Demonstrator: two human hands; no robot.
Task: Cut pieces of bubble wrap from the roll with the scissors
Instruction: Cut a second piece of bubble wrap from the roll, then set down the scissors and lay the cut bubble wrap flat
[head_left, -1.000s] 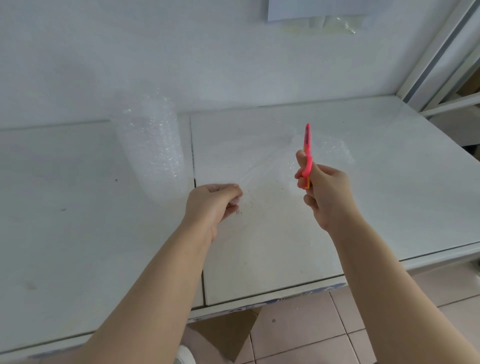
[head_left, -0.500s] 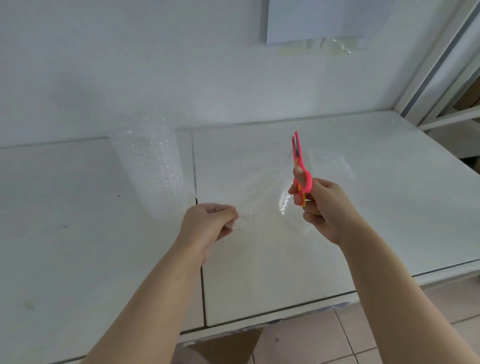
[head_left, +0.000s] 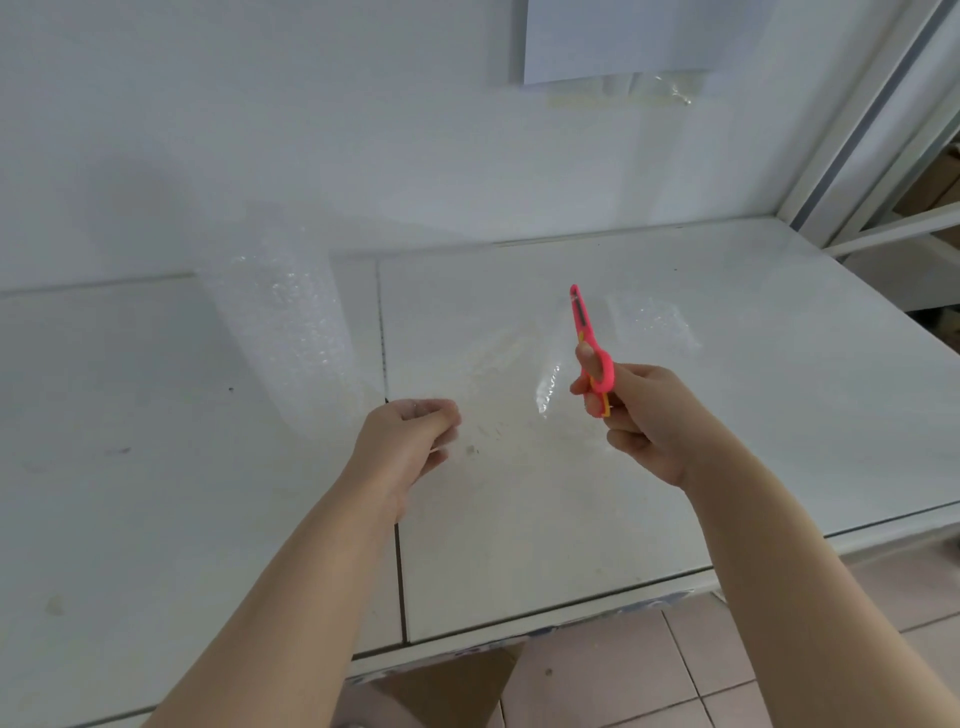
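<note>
we see the left hand pinching the loose bubble wrap sheet that runs from the upright roll on the white table. the right hand grips pink scissors, blades together, pointing up.

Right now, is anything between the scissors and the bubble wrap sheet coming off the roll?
Nothing visible. The scissors in the right hand stand close beside the sheet that the left hand pinches.
</note>
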